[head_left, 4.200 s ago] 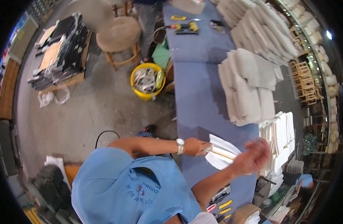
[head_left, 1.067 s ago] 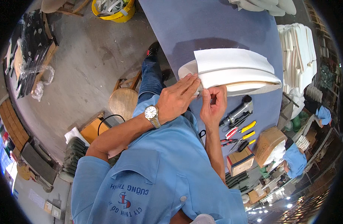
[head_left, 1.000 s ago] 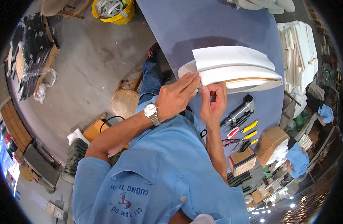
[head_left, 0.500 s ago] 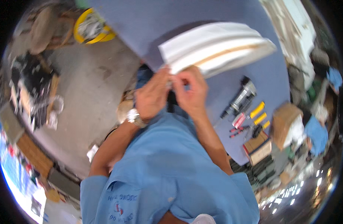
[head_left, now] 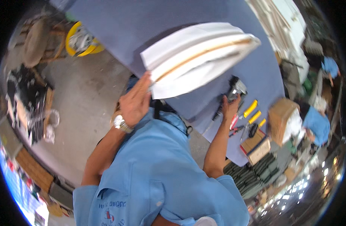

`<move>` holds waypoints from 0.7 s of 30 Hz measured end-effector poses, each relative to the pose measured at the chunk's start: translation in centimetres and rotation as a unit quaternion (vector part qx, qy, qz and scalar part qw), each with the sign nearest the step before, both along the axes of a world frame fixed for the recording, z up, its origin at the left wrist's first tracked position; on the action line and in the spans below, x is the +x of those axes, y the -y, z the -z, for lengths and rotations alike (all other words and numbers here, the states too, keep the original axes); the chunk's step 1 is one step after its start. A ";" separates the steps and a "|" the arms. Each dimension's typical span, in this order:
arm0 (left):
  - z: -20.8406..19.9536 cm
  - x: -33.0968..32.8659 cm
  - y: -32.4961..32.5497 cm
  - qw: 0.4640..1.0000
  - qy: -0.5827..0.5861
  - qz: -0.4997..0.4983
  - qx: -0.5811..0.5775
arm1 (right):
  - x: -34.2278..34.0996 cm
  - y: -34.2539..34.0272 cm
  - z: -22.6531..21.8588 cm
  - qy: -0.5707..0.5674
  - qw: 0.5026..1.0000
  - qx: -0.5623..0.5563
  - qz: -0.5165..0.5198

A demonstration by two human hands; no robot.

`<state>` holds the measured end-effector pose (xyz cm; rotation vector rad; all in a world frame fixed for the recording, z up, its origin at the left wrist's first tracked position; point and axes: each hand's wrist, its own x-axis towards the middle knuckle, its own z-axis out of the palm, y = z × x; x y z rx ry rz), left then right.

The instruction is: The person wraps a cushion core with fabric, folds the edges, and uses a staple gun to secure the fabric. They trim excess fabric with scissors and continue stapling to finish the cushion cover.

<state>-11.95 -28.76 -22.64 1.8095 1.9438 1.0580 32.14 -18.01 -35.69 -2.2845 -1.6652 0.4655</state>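
A curved white padded piece [head_left: 203, 60] with a tan strip along its middle lies on the blue-grey tabletop. At its left end is my left hand [head_left: 135, 105], the fingers pressed together and holding the edge. The thumb is hidden there. Farther right, my right hand [head_left: 230, 107] has its fingers closed round a black and silver power tool [head_left: 239, 89], whose slim end points toward me. Close by the right hand lie yellow-handled tools [head_left: 251, 108] and red-handled pliers [head_left: 236, 130].
A small cardboard box [head_left: 255, 145] sits at the table's near right edge, with a larger carton [head_left: 281, 120] beyond it. A yellow bucket [head_left: 72, 41] stands on the floor at far left. Another person in a blue shirt [head_left: 316, 126] is at the right.
My right hand has left the white piece's corner, moved right and closed on the power tool. My left hand stays at the white piece's end. The whole view has shifted slightly.
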 end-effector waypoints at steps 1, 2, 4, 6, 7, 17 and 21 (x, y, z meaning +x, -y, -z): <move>0.0 0.1 0.1 1.000 0.005 -0.008 0.006 | -0.8 0.0 -0.2 0.069 0.992 0.067 -0.078; -0.3 0.3 0.2 0.999 0.025 -0.018 -0.008 | 0.2 -0.4 1.3 0.089 0.988 0.097 -0.083; -0.1 0.2 0.1 0.999 0.035 -0.031 0.026 | 3.8 -2.0 2.7 -0.056 0.998 0.037 -0.014; 0.0 0.5 0.2 0.997 0.052 -0.046 0.026 | 2.0 -2.9 -2.4 -0.193 0.975 -0.057 0.091; -0.1 0.6 0.2 0.996 0.063 -0.050 0.026 | 2.4 -2.2 -3.7 -0.321 0.941 0.016 0.107; 0.5 1.6 0.7 0.992 0.104 -0.056 0.031 | -16.0 6.7 -21.6 -0.333 0.897 -0.083 -0.277; 0.5 1.8 0.7 0.992 0.104 -0.065 0.019 | -21.9 7.5 -22.1 -0.318 0.900 -0.175 -0.244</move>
